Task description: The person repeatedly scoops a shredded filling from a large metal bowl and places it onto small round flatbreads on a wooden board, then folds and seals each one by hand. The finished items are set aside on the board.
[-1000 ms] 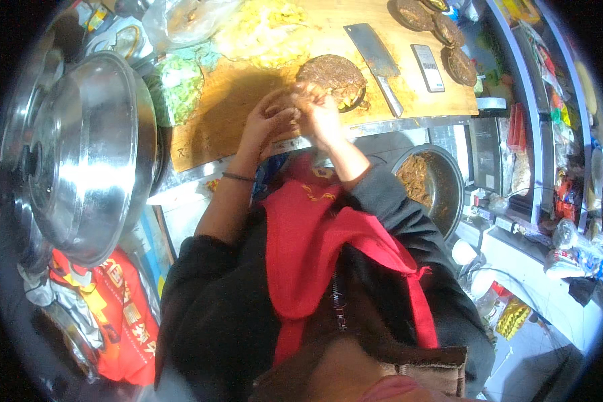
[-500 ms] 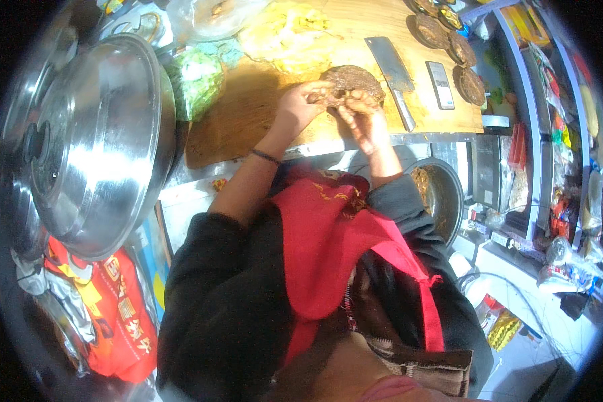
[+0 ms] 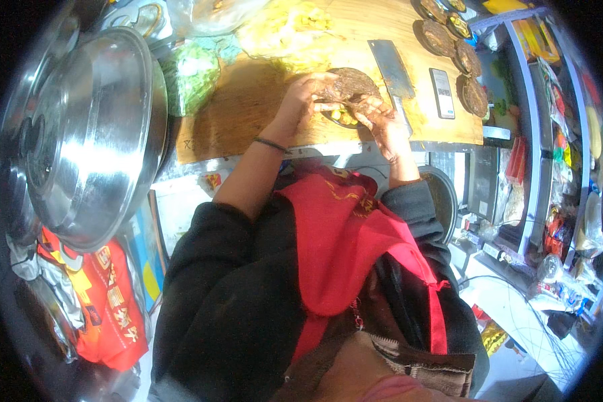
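Note:
A dark round bowl holds yellow chunks (image 3: 345, 115) at the near side of the wooden board. Over its far part lies a brown, moist-looking slab (image 3: 354, 84), perhaps minced meat or dough. My left hand (image 3: 303, 100) pinches the slab's left edge with curled fingers. On the other side, my right hand (image 3: 387, 127) has its fingers closed on the slab's near right edge. Between the hands the yellow chunks show uncovered. The slab and my fingers hide most of the bowl's rim.
A cleaver (image 3: 390, 67) and a phone (image 3: 441, 92) lie right of the bowl. Several brown-topped bowls (image 3: 474, 96) line the board's right end. Yellow pieces (image 3: 288, 33) are heaped at the back, beside a bag of green stuff (image 3: 191, 80). A large metal lid (image 3: 80, 134) stands left.
My hands have moved apart, the right one shifting right and nearer. Yellow chunks now show under the slab's near edge. The whole view has shifted slightly.

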Demonstrator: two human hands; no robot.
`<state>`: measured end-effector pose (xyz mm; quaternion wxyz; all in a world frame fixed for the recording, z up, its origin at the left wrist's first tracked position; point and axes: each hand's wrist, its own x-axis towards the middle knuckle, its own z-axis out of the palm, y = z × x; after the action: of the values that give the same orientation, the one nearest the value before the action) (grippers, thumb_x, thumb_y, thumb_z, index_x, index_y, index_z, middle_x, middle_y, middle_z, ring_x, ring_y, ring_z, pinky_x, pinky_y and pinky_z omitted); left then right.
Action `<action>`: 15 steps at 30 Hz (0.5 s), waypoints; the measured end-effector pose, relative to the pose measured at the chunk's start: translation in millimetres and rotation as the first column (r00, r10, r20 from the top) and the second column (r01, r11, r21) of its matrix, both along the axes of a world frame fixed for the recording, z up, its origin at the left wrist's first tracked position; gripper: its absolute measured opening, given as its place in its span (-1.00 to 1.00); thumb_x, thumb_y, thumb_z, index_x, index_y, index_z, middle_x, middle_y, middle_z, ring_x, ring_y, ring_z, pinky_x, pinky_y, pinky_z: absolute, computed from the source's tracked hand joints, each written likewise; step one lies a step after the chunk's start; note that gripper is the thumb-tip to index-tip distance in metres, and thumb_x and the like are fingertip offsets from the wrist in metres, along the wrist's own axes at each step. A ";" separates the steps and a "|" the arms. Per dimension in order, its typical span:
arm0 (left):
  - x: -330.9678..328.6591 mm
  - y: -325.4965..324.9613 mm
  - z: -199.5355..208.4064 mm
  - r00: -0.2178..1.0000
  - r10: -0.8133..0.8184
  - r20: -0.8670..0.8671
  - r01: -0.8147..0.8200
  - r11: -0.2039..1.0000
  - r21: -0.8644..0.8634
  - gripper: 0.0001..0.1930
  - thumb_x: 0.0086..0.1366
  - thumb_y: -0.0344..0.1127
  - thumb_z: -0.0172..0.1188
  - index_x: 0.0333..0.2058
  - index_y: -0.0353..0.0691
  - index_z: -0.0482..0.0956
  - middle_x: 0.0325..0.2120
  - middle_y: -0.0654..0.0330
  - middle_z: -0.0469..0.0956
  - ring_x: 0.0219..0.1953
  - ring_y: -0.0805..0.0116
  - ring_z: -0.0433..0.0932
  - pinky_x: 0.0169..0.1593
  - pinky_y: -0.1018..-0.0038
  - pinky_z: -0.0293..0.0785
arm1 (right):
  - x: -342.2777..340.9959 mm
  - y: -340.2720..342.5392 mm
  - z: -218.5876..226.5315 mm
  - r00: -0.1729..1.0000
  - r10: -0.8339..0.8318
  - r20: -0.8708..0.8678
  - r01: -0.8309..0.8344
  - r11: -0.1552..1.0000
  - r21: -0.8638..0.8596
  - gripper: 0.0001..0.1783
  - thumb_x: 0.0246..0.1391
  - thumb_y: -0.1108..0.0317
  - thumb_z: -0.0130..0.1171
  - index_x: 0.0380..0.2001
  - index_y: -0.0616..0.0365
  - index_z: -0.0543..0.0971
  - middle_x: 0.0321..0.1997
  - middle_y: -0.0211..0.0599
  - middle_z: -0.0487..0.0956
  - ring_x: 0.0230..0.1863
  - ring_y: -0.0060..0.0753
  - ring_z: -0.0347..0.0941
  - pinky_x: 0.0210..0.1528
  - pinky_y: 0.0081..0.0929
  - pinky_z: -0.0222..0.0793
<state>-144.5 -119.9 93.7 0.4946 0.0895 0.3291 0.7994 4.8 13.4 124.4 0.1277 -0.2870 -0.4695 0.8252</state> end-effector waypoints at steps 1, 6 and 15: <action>0.8 3.0 1.5 0.999 -0.031 0.015 0.031 0.999 -0.006 -0.74 0.18 -0.42 0.08 -0.13 -0.33 0.46 -0.31 0.13 0.52 -0.31 0.39 0.52 -0.20 0.45 0.51 | 0.6 0.8 0.1 0.999 -0.026 -0.047 0.023 0.997 -0.070 -0.68 0.04 0.60 -0.04 -0.08 0.38 0.37 -0.16 -0.18 0.48 -0.13 -0.34 0.45 0.00 -0.49 0.38; 14.3 19.0 2.2 0.807 -0.266 -0.528 0.222 0.964 -0.146 -0.60 0.13 -0.50 0.16 -0.02 -0.39 0.36 -0.21 0.20 0.50 -0.21 0.50 0.47 -0.12 0.57 0.43 | -0.8 1.9 2.0 0.989 0.079 -0.123 -0.065 0.992 0.111 -0.73 -0.02 0.66 0.01 -0.19 0.31 0.44 -0.24 -0.25 0.52 -0.19 -0.42 0.46 -0.06 -0.56 0.38; 6.1 5.8 -3.3 0.831 -0.244 -0.500 0.106 0.952 -0.287 -0.74 0.15 -0.41 0.17 -0.18 -0.41 0.52 -0.31 0.24 0.54 -0.29 0.52 0.48 -0.22 0.60 0.45 | -9.6 -10.8 3.1 1.000 -0.014 0.001 0.012 0.896 0.444 -0.80 -0.02 0.64 0.06 -0.27 0.27 0.50 -0.33 -0.32 0.56 -0.34 -0.58 0.47 -0.24 -0.68 0.39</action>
<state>-138.4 -114.1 90.4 0.4633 0.2741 0.5399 0.6471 -4.8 2.6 127.4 0.1942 -0.2550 -0.6436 0.6950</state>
